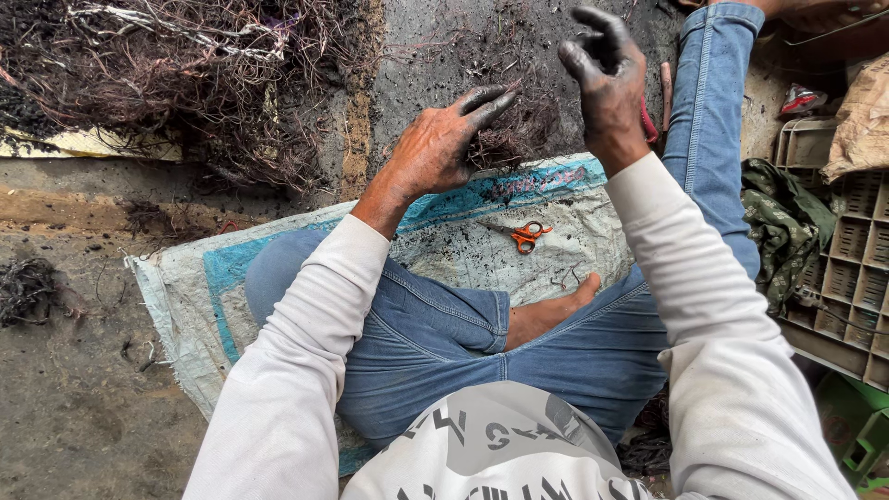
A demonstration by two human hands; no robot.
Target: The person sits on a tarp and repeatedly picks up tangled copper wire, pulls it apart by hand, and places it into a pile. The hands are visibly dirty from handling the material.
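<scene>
Bare concrete floor [83,417], soot-dark, with a woven plastic sack [444,245] spread under the seated person. Left hand [435,148] lay fingers spread on a small clump of blackened wire strands [505,139], pressing, not gripping. Right hand [607,79] was raised, loosely curled; whether it pinched a strand could not be told. Judged best to pin the clump flat and draw strands out singly. One pair of orange-handled scissors [528,234] lay on the sack, near the bare foot [556,310]. One large tangled wire heap [185,83] beyond; one smaller clump [26,289] far left. Stacked crates [852,268] right.
</scene>
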